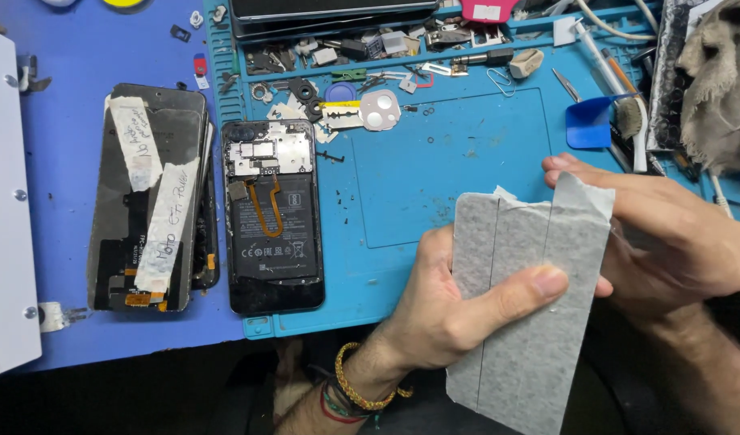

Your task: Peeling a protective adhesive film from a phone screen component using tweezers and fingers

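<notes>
Both hands, left hand [442, 306] and right hand [668, 242], pinch a grey adhesive sheet [527, 298] near the blue mat [434, 177], right of an opened phone [272, 216].

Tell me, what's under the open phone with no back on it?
The open phone lies on the blue work mat, which shows all around it. Whatever sits directly beneath the phone is covered, so it cannot be seen.

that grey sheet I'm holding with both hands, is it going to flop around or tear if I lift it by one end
The grey sheet is thin and already bends over the left hand, so it would probably droop. Its top edge by the right hand looks ragged, so it may tear easily. It seems very light, pinched only by a thumb.
</notes>
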